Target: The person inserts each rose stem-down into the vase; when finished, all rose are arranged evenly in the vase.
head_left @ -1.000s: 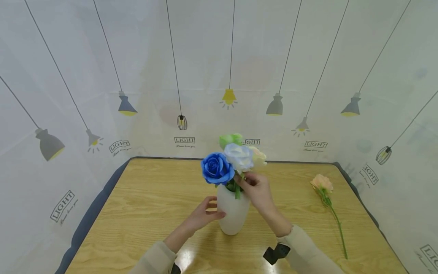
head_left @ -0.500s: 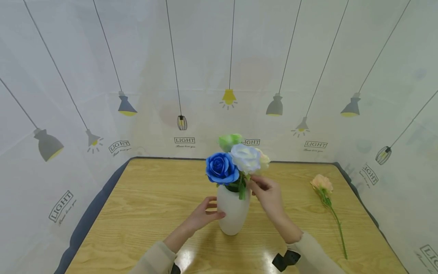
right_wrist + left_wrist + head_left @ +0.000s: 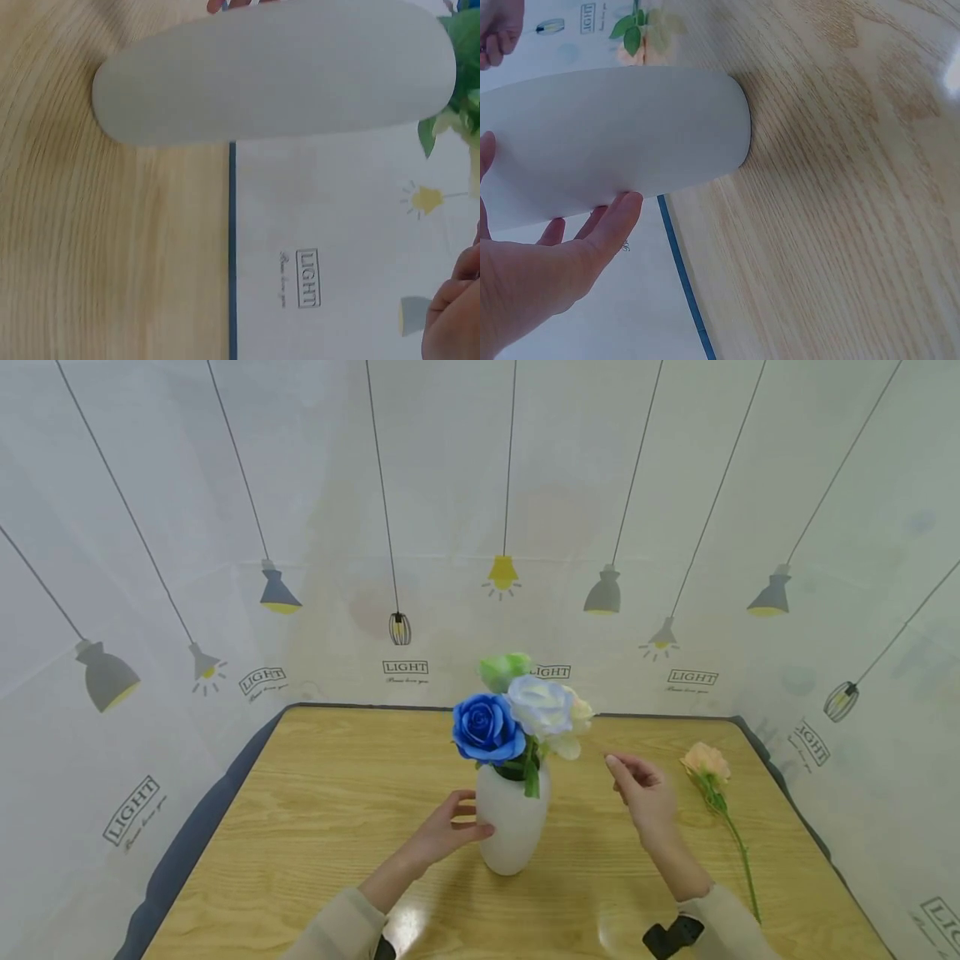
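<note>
A white vase (image 3: pixel 512 827) stands upright near the middle of the wooden table. My left hand (image 3: pixel 447 827) holds it from the left side, thumb toward the front; the left wrist view shows the fingers (image 3: pixel 619 217) along its wall. In the mouth of the vase are a deep blue rose (image 3: pixel 487 728), a pale blue-white rose (image 3: pixel 540 704), a green bloom (image 3: pixel 504 672) and a cream bloom (image 3: pixel 581 713) partly hidden behind the pale one. To the right of the bouquet, apart from it, my right hand (image 3: pixel 647 793) hovers with loosely bent fingers and nothing held.
A peach flower (image 3: pixel 707 763) with a long green stem lies on the table at the right. White cloth (image 3: pixel 442 527) printed with hanging lamps rises behind and beside the wooden table (image 3: pixel 352 768), whose edge shows a dark blue border.
My right hand has let go of the stems and moved off to the right. The blue and pale roses have shifted slightly right. The left hand and vase stay put.
</note>
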A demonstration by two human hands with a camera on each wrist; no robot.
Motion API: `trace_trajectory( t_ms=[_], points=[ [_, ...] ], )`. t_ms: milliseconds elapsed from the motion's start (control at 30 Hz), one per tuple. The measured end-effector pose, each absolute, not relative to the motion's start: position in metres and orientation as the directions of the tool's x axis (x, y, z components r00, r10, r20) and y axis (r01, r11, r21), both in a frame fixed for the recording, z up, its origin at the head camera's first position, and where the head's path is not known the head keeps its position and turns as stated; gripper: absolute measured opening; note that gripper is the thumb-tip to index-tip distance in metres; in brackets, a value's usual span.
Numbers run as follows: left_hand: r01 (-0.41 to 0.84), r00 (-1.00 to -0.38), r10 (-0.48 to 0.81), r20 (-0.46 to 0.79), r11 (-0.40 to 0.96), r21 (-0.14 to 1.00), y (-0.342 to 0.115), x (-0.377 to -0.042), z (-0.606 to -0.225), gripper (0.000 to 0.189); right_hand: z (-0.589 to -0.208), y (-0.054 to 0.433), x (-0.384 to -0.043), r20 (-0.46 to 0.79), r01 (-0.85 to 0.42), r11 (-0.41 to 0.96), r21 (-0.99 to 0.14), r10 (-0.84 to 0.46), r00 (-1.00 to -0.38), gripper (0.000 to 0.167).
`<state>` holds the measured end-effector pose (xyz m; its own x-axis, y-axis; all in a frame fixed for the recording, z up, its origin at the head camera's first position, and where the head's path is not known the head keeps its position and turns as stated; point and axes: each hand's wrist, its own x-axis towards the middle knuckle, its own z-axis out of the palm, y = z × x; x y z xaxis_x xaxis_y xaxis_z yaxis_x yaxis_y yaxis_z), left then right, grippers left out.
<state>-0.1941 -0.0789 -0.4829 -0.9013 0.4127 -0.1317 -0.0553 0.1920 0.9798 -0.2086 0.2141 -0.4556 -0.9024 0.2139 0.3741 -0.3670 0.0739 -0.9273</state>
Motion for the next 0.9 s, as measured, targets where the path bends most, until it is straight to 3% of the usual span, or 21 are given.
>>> trace_trajectory(
  t_ms=[167, 300, 333, 400, 533, 733, 900],
  points=[
    [-0.059, -0.903, 0.407, -0.139, 0.204, 0.977, -0.079, -0.196, -0.486, 0.065, -0.489, 0.255, -0.222, 0.286, -0.268, 0.105, -0.958, 0.246, -0.926, 0.024],
    [-0.064, -0.901, 0.409, -0.142, 0.199, 0.978, -0.079, -0.192, -0.478, 0.064, -0.559, 0.313, -0.254, 0.307, -0.26, 0.185, -0.948, 0.305, -0.901, 0.024],
    [-0.062, -0.902, 0.409, -0.14, 0.198, 0.978, -0.079, -0.192, -0.478, 0.063, -0.559, 0.318, -0.253, 0.265, -0.193, 0.236, -0.953, 0.328, -0.907, 0.029],
    [-0.056, -0.903, 0.409, -0.133, 0.196, 0.979, -0.079, -0.192, -0.477, 0.063, -0.578, 0.337, -0.259, 0.277, -0.204, 0.235, -0.95, 0.335, -0.901, 0.027],
    [-0.047, -0.905, 0.407, -0.125, 0.198, 0.979, -0.079, -0.195, -0.486, 0.065, -0.542, 0.333, -0.23, 0.162, -0.08, 0.231, -0.97, 0.361, -0.918, 0.028],
    [-0.045, -0.904, 0.412, -0.115, 0.177, 0.983, -0.08, -0.196, -0.488, 0.064, -0.596, 0.379, -0.244, 0.151, 0.006, 0.352, -0.936, 0.416, -0.897, 0.035],
    [-0.049, -0.903, 0.412, -0.118, 0.173, 0.984, -0.08, -0.196, -0.488, 0.063, -0.627, 0.405, -0.247, 0.089, 0.185, 0.503, -0.844, 0.473, -0.877, 0.055]
  ],
)
